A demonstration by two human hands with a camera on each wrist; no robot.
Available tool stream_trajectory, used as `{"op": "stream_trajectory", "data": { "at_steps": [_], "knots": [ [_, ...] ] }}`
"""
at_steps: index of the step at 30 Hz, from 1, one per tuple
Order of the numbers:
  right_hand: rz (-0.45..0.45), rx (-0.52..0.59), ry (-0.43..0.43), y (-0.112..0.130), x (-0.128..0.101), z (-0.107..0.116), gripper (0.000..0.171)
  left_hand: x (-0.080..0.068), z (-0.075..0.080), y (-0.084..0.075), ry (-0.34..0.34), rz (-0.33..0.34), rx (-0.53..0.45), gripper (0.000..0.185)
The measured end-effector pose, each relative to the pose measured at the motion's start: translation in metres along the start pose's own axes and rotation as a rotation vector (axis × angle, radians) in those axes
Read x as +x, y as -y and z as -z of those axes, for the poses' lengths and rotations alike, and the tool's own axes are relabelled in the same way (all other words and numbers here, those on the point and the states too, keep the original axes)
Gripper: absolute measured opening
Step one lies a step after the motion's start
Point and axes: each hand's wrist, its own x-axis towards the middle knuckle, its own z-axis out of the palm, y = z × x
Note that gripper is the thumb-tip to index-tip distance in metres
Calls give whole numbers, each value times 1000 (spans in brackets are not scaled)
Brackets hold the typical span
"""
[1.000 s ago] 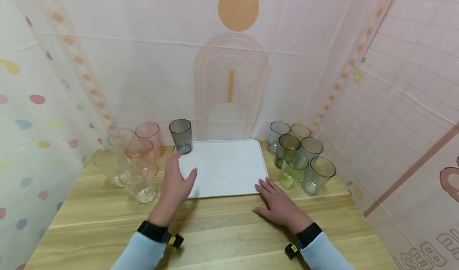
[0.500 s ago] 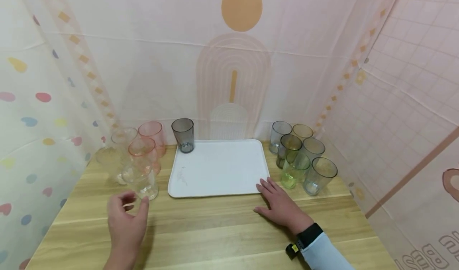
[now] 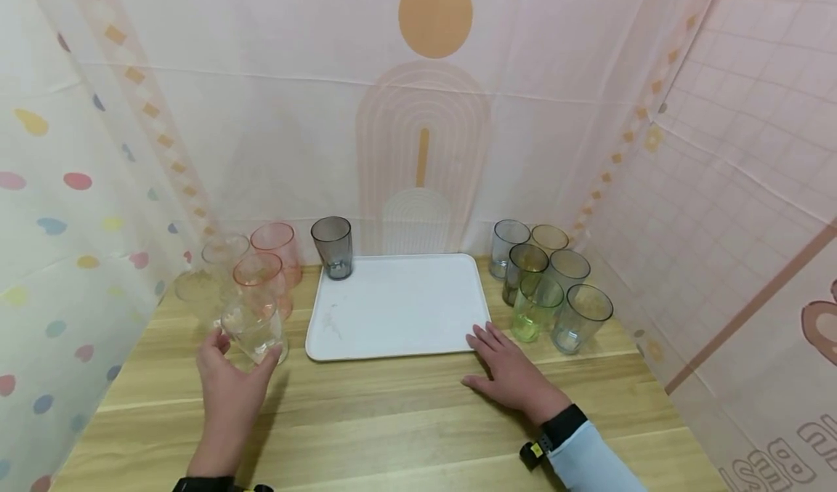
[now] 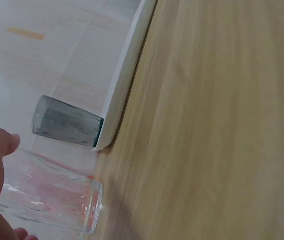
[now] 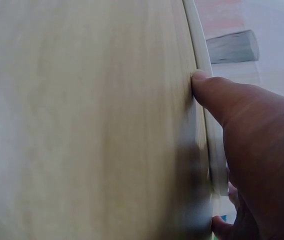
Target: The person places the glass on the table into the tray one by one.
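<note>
L hand (image 3: pixel 232 379) cupped round clear plastic tumbler (image 3: pixel 253 330), grip closing; R hand (image 3: pixel 513 376) flat, fingers straight, steadying white rectangular tray (image 3: pixel 399 303) on wood counter (image 3: pixel 405 426). Next likely: firm grip, lift clear.

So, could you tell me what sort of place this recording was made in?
Probably a staged recording booth, not a real kitchen: patterned cloth backdrops enclose a wooden table holding a white tray flanked by grouped tinted tumblers.
</note>
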Motion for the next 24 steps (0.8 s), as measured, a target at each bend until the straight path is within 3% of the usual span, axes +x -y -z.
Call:
{"op": "stream_trajectory", "data": {
  "at_steps": [6,14,24],
  "knots": [
    [-7,4,11,-1,2,0,85,7,-5,0,10,0,16,106],
    [-6,5,19,-1,2,1,85,15,-7,9,12,-75,18,80],
    [1,17,14,0,1,1,84,16,-11,3,60,35,-12,83]
  ]
}}
